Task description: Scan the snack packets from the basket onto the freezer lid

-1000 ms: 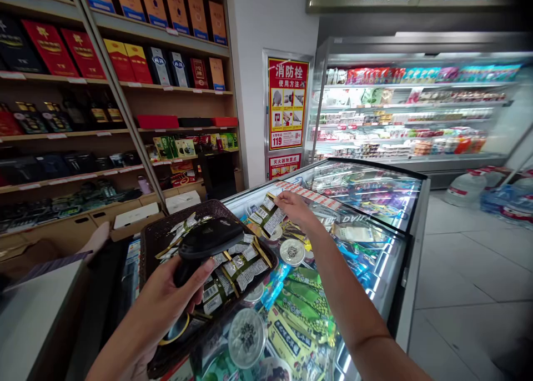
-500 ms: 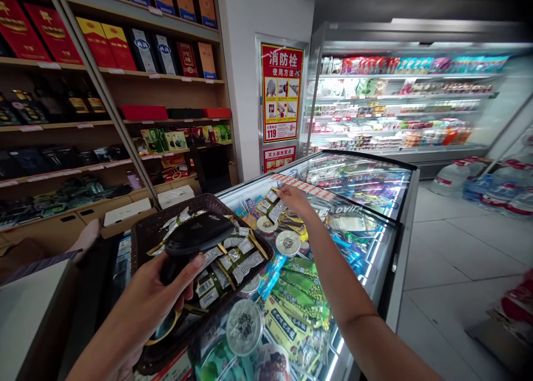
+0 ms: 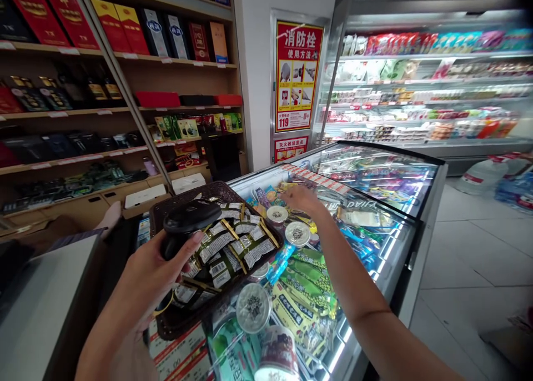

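At the left edge of the glass-topped freezer (image 3: 421,247), one brown woven basket (image 3: 216,192) holds at least six flat, crinkled packets (image 3: 254,247); above it, the left hand (image 3: 145,275) grips one black scanner (image 3: 189,217). Nearer the far edge hovers the right hand (image 3: 302,197), blurred; whether it grasps anything, I cannot tell.

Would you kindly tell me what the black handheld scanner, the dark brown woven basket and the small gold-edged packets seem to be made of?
Black handheld scanner: probably hard plastic; smooth, moulded shell with a soft sheen.
Dark brown woven basket: possibly plastic wicker; fine, regular weave, though natural fibre isn't ruled out.
Small gold-edged packets: likely metallised film; shiny, creased surfaces.
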### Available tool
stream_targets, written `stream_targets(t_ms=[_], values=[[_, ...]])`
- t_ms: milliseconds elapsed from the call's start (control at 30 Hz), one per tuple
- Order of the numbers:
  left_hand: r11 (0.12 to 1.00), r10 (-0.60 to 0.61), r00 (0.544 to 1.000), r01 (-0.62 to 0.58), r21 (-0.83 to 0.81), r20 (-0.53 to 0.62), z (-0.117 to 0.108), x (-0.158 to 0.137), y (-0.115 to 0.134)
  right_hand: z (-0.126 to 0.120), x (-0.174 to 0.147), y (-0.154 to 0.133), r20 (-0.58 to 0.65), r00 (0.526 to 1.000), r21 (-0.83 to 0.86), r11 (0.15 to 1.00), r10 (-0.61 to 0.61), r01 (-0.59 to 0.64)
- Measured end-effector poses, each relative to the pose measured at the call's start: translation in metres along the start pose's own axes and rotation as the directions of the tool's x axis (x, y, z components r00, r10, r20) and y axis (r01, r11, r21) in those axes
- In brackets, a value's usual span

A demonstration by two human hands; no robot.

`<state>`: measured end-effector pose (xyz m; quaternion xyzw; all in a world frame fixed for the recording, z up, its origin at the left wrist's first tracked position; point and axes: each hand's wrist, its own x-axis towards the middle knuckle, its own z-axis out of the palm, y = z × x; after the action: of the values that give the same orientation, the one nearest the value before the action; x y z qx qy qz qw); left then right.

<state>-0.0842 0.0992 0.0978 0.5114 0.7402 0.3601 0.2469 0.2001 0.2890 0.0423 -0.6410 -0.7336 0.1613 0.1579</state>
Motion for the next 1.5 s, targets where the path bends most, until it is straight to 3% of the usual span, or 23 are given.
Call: stream_targets(t_ms=[33,67,133,200,267,333,400,467,533,600,700,933,1200,1400,1500], values=[[1.0,-0.014,1.0,0.014,-0.023,0.016,-0.001,0.0,0.0,0.0,-0.006,-0.008,0.165,0.982,0.056,0.995,-0.095,0.087],[0.999,-0.021,0.999,0.023,-0.045,0.031,-0.001,-0.001,0.001,0.002,-0.011,-0.016,0.317,0.929,0.133,0.978,-0.193,0.158],[0.998,-0.001,0.999,0.003,-0.066,0.032,0.0,-0.005,0.005,0.005,-0.018,-0.027,0.504,0.783,0.294,0.925,-0.365,0.242],[0.997,0.033,0.999,-0.031,-0.071,0.035,0.002,-0.009,0.01,0.008,-0.022,-0.033,0.523,0.697,0.417,0.861,-0.49,0.292],[0.996,0.046,0.998,-0.042,-0.08,0.053,0.003,-0.012,0.013,0.008,-0.024,-0.035,0.449,0.68,0.516,0.789,-0.58,0.332],[0.994,0.045,0.997,-0.038,-0.1,0.067,0.004,-0.013,0.014,0.004,-0.024,-0.034,0.349,0.708,0.587,0.732,-0.614,0.345],[0.991,0.042,0.996,-0.031,-0.129,0.079,0.003,-0.014,0.015,-0.003,-0.024,-0.031,0.212,0.802,0.61,0.717,-0.558,0.337],[0.988,0.041,0.994,-0.025,-0.156,0.099,0.002,-0.016,0.016,-0.01,-0.023,-0.024,0.021,0.914,0.599,0.737,-0.405,0.313],[0.983,0.034,0.992,-0.011,-0.181,0.125,0.002,-0.017,0.015,-0.015,-0.019,-0.017,-0.167,0.96,0.582,0.764,-0.225,0.28],[0.98,0.025,0.987,0.007,-0.198,0.159,0.002,-0.018,0.013,-0.019,-0.015,-0.009,-0.283,0.955,0.572,0.784,-0.087,0.241],[0.98,0.04,0.978,0.002,-0.2,0.206,0.005,-0.014,0.008,-0.023,-0.009,0.001,-0.344,0.939,0.547,0.814,0.007,0.194],[0.981,0.065,0.967,-0.017,-0.194,0.246,0.011,-0.012,0.008,-0.027,-0.014,0.003,-0.379,0.92,0.379,0.892,-0.096,0.249],[0.979,0.062,0.978,-0.021,-0.201,0.201,0.013,-0.019,0.016,-0.025,-0.016,-0.006,-0.29,0.944,0.295,0.923,-0.159,0.246],[0.982,0.051,0.978,-0.012,-0.188,0.203,0.015,-0.018,0.017,-0.024,-0.012,-0.002,-0.281,0.951,0.261,0.944,-0.127,0.203],[0.984,0.05,0.981,-0.016,-0.179,0.188,0.015,-0.015,0.017,-0.022,-0.003,0.01,-0.301,0.953,0.216,0.973,-0.011,0.08]])
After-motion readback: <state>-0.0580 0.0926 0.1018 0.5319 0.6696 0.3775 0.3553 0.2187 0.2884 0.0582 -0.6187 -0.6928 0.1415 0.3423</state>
